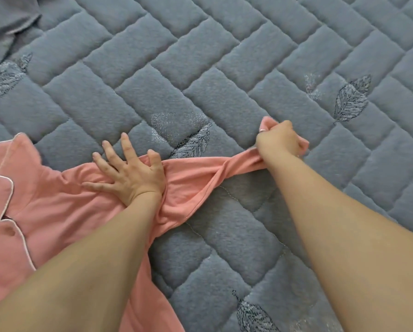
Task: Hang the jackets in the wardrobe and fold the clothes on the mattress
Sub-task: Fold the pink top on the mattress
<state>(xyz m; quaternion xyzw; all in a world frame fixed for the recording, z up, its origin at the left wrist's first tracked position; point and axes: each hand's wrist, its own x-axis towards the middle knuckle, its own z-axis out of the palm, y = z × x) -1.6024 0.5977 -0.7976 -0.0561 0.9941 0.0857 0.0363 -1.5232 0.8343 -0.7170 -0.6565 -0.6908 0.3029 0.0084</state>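
Shirt: a pink shirt [57, 207] with pale piping along its collar and front edge lies on the mattress [224, 68], filling the lower left of the view and running under the left forearm.
Sleeve: one sleeve [212, 171] is drawn out from the body of the shirt to the right, twisted into a narrow band that runs across the quilting to the right hand.
Left hand: the left hand [133, 176] lies palm down on the shirt where the sleeve leaves the body, fingers straight and spread, pressing the cloth flat; the fingertips [125, 137] reach past the cloth edge onto the mattress. It grasps nothing.
Right hand: the right hand [279, 140] is curled into a fist round the end of the sleeve, with a bit of pink cloth sticking out above the knuckles and another at the far side of the fist. A ring shows on one finger.
Shirt relative to grip: the cuff end sits inside the right fist; the sleeve stretches leftward from it to the left hand's pressing palm, and the bulk of the shirt lies left of and below that palm.
Mattress: grey-blue, quilted in a brick pattern with stitched leaf motifs [351, 99].
Other cloth: a grey-blue garment [6, 27] lies crumpled at the upper left corner, well apart from both hands.
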